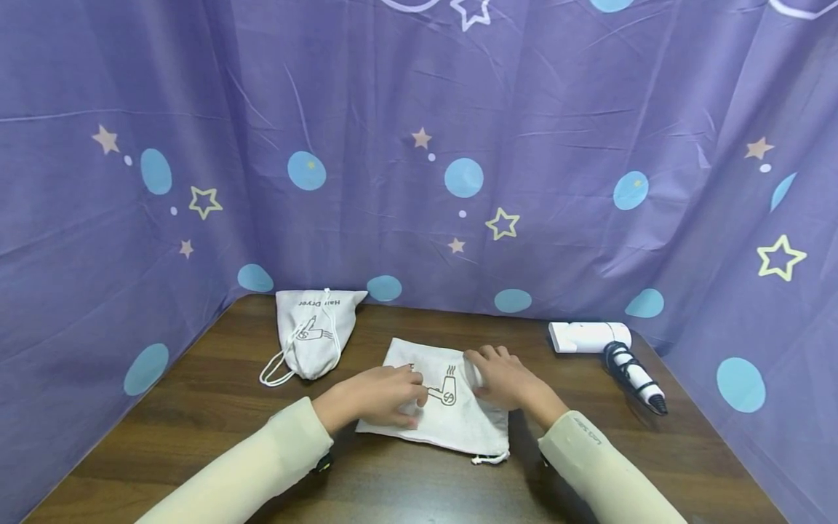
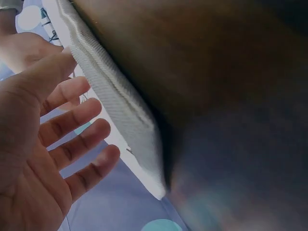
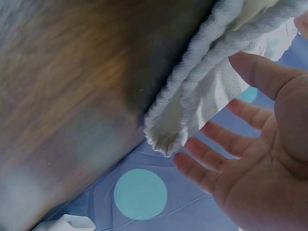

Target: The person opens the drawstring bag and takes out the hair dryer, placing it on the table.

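A white cloth drawstring bag (image 1: 463,418) with a hair dryer drawing lies flat in the middle of the table. My left hand (image 1: 391,397) is over its left part, palm down; in the left wrist view the loosely spread fingers (image 2: 79,147) come right up to the cloth. Over the upper right part of the bag is my right hand (image 1: 504,377). The right wrist view shows its fingers (image 3: 197,156) extended beside the bag's gathered edge (image 3: 187,96). Neither hand grips the cloth. A short end of white cord (image 1: 491,458) sticks out at the near right corner.
A second white drawstring bag (image 1: 308,313), marked Hair Dryer, stands at the back left with its cord loop on the wooden table (image 1: 216,393). At the back right lies a white hair dryer (image 1: 585,338), black cord wound round its handle. A purple curtain (image 1: 393,233) encloses the table.
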Tool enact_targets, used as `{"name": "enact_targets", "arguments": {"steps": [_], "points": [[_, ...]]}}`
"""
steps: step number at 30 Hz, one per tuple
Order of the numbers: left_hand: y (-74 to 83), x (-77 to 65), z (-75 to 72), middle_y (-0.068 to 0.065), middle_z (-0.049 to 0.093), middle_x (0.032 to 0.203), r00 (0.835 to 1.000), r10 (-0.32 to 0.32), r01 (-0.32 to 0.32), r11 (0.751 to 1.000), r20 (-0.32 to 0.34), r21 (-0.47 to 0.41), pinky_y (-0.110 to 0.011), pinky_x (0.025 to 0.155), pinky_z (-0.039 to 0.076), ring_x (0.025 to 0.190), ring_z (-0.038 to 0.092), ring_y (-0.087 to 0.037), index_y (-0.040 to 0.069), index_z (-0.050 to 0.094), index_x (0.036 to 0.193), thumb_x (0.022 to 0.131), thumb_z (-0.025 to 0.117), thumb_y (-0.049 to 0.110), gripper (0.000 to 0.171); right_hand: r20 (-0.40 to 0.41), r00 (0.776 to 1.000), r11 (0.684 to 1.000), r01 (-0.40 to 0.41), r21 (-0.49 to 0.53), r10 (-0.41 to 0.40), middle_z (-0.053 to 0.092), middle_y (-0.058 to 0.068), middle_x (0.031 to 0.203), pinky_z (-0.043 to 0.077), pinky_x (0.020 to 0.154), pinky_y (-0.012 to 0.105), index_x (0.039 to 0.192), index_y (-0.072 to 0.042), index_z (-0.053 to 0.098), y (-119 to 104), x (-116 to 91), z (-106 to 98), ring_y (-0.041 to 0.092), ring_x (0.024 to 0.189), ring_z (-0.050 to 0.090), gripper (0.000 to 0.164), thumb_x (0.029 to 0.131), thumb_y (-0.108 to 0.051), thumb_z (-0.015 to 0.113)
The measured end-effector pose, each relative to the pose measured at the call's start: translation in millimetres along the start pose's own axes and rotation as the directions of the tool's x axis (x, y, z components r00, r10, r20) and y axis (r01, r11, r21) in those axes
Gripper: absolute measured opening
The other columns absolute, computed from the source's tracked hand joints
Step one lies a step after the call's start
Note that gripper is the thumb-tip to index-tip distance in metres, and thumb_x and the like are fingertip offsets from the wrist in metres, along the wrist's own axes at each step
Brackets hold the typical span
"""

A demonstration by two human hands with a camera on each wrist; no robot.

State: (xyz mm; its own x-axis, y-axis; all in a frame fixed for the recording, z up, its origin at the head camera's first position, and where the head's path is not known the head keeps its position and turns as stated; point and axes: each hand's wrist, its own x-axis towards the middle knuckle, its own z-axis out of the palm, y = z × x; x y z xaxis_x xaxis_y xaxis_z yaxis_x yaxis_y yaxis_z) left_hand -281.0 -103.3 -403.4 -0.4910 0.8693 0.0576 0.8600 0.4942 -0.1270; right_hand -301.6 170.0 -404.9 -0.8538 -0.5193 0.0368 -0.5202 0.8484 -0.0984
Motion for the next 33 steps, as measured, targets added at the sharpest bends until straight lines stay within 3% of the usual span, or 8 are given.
{"name": "enact_targets", "arguments": {"steps": [6,16,26,33], "points": [[-0.2,-10.9,1.6,0.011,0.056,0.092,0.999,-0.021,0.023,0.999,0.033,-0.041,-0.024,0.068,0.045,0.083,0.050,-0.006,0.022,0.070,0.103,0.088,0.077,0.046,0.029,0.022,0.999,1.000,0.024,0.014,-0.024,0.052,0.018,0.141,0.041,0.105,0.059,0.148,-0.011,0.048,5.3,2.8,2.7,0.041,0.129,0.046,0.064,0.091,-0.021,0.076],[4.6,-22.1,-1.1,0.011,0.056,0.093,0.995,-0.065,0.074,0.987,0.073,-0.141,-0.023,0.072,0.045,0.087,0.049,-0.005,0.022,0.069,0.103,0.089,0.078,0.038,0.023,0.036,0.998,0.999,0.043,0.020,-0.044,0.053,0.019,0.140,0.043,0.103,0.059,0.146,-0.011,0.052,13.0,5.4,6.6,0.041,0.126,0.050,0.060,0.092,-0.022,0.075],[6.9,-21.4,2.3,0.010,0.055,0.089,0.993,-0.075,0.089,0.982,0.090,-0.166,-0.023,0.072,0.044,0.085,0.047,-0.006,0.023,0.068,0.097,0.089,0.079,0.033,0.017,0.093,0.994,0.998,0.051,0.034,-0.054,0.054,0.023,0.139,0.042,0.105,0.059,0.147,-0.006,0.050,15.2,1.4,4.5,0.044,0.124,0.051,0.057,0.096,-0.021,0.071],[5.0,-17.5,1.8,0.008,0.055,0.092,0.993,-0.066,0.085,0.977,0.098,-0.198,-0.024,0.075,0.045,0.086,0.047,-0.006,0.022,0.067,0.097,0.089,0.079,0.030,0.017,0.110,0.993,0.999,0.037,0.031,-0.040,0.054,0.021,0.139,0.044,0.103,0.056,0.149,-0.008,0.048,21.1,-0.9,4.7,0.043,0.123,0.051,0.059,0.096,-0.023,0.070]]}}
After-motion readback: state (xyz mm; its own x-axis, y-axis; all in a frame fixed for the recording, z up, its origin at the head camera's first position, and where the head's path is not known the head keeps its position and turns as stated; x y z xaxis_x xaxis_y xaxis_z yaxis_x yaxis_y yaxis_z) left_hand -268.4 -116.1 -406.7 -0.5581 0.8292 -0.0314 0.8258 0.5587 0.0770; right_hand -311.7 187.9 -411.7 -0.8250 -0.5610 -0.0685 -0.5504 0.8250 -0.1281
